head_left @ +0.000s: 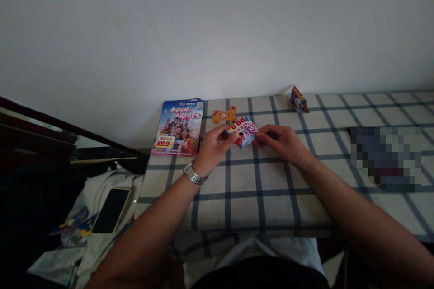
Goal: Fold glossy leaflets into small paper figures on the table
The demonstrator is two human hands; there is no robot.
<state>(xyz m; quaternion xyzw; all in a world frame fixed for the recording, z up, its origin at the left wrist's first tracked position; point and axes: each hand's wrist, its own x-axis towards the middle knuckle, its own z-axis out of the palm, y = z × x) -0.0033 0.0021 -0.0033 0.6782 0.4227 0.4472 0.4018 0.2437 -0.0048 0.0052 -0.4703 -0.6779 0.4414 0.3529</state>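
Between my two hands is a small folded paper piece, printed in red, blue and yellow, held just above the checked tablecloth. My left hand pinches its left edge between thumb and fingers; a metal watch is on that wrist. On the other side, my right hand grips the right corner with thumb and forefinger. Just behind the paper lies a flat teddy bear figure. A stack of printed flyers rests left of my left hand, with similar bright colours.
A folded paper shape stands by the wall at the back. To the right, a blurred-out dark item lies on the checked tablecloth. Below the table's left edge, a phone sits on a pale bag.
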